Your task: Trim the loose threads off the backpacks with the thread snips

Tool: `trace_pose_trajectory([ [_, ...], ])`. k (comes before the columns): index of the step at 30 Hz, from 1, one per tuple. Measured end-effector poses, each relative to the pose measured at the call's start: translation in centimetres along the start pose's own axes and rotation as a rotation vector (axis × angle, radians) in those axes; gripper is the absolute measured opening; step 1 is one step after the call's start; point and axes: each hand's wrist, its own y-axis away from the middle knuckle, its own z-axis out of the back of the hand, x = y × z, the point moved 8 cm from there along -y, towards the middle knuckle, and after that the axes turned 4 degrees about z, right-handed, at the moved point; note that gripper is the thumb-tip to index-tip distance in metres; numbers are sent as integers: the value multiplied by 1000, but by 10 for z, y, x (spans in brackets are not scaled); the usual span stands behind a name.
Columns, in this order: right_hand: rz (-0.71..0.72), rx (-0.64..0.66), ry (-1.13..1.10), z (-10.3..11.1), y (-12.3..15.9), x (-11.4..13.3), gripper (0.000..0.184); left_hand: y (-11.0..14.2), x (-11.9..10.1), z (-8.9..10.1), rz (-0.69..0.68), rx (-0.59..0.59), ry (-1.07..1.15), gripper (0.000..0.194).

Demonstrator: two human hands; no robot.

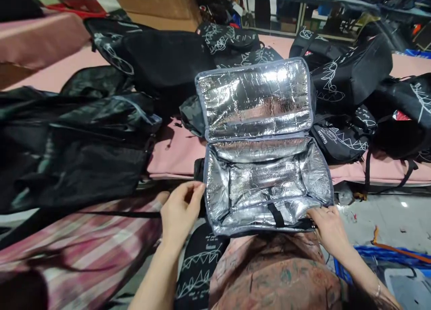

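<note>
An insulated cooler bag (266, 175) with a shiny silver foil lining and grey edge trim stands unzipped in front of me. Its foil-lined lid (256, 101) is folded back, away from me. At the bag's left edge my left hand (182, 209) is closed, thumb and forefinger pinching at the trim. My right hand (328, 227) grips the front right rim, with some fingers hidden inside the bag. A short black strap (276, 215) lies across the lining near the front wall. I see nothing inside the bag besides the lining and strap.
Black bags with white line drawings (350, 76) crowd the pink table (175, 155). A large black bag or cloth (67, 148) lies at left, beside a person's plaid sleeve (128, 229). Another printed black piece (202, 265) hangs below the bag. A cardboard box (158, 7) stands behind.
</note>
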Motion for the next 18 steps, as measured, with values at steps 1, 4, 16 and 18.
trace_pose_trajectory([
  [1,7,9,7,-1,0,0,31,12,4,0,43,59,-60,31],
  [4,31,38,32,-1,-4,3,32,42,8,-6,78,272,-219,28],
  [16,95,234,-59,-36,8,20,15,42,22,-4,89,463,-315,27],
  [18,62,164,-146,-27,1,13,14,33,5,5,22,315,-390,29],
])
